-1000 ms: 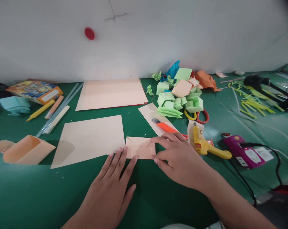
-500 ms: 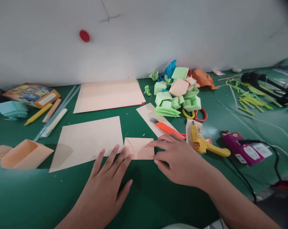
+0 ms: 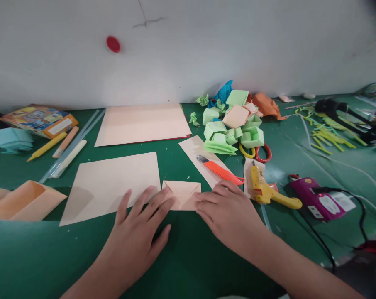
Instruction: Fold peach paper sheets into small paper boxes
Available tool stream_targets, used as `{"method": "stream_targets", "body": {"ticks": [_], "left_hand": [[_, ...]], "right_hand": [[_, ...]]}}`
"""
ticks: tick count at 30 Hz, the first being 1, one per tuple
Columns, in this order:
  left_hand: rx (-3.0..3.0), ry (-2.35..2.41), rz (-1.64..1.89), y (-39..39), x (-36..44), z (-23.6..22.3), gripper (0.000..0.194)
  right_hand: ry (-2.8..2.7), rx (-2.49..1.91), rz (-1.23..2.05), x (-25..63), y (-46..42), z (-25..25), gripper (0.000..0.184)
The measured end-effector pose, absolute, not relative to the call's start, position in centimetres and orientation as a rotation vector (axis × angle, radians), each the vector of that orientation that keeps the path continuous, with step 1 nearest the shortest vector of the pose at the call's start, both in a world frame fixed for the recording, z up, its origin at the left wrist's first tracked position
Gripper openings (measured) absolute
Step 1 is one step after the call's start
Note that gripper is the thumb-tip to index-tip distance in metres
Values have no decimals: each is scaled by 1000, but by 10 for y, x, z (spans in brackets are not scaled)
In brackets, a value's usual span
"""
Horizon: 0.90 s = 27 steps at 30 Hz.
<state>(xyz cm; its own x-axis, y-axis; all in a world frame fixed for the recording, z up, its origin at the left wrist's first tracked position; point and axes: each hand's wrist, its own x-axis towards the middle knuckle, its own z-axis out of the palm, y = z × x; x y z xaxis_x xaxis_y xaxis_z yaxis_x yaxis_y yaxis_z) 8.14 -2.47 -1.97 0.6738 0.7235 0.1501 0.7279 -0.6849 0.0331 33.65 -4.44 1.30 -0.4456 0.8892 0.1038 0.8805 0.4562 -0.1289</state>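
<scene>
Broadly, a pale, plain wall (image 3: 238, 45) rises behind a smooth green tabletop (image 3: 88, 265) that runs the full width of the view, with a round red spot (image 3: 113, 44) on the wall. Against the wall lies a flat peach rectangle (image 3: 141, 124), a thin red edge showing along its front. Nearer is a bare peach sheet (image 3: 116, 176) with straight edges. Right of the middle sits a heap of folded green and peach paper (image 3: 238, 120), boxy and crisp-edged, with crumpled blue and orange paper (image 3: 267, 104) at its back. A hollow, sharp-cornered peach paper form (image 3: 29, 201) stands at far left. Farther right are a glossy purple box (image 3: 318, 199) and a yellow glue gun (image 3: 269, 191); an orange cutter (image 3: 220, 169) rests across a paper strip (image 3: 192, 145).

Smallest in reach, a folded peach piece (image 3: 183, 195) lies flat between the hands, just at the sheet's right edge, slanting creases at its upper corners. The left hand (image 3: 138, 236) is spread flat, fingertips on the piece's left end, grasping nothing. The right hand (image 3: 230, 211) has its fingers curled and bunched at the right end, touching it; whether they pinch it, I cannot tell.
</scene>
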Motion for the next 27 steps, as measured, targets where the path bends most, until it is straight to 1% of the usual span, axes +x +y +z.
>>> {"method": "stream_targets", "body": {"ticks": [3,12,17,21,24,27], "left_hand": [[-2800,-1291,-225,-25,80,-19,50],[-2798,-1318,-252,-25,82,-18,52],[-2808,-1138,-268,-26,83,-20,56],[-2880,-1026,-270,-29,87,-22,59],[-2996,-886,-252,-33,91,-23,68],[-3034,-937,-263,-37,94,-23,72]], "right_hand": [[-2562,-1607,46,334,-49,15,22],[-2588,-1640,86,336,-49,13,22],[-2562,-1615,137,334,-48,16,27],[-2661,-1616,121,329,-51,19,27],[-2719,-1599,80,328,-54,20,33],[-2744,-1572,69,328,-56,21,36]]}}
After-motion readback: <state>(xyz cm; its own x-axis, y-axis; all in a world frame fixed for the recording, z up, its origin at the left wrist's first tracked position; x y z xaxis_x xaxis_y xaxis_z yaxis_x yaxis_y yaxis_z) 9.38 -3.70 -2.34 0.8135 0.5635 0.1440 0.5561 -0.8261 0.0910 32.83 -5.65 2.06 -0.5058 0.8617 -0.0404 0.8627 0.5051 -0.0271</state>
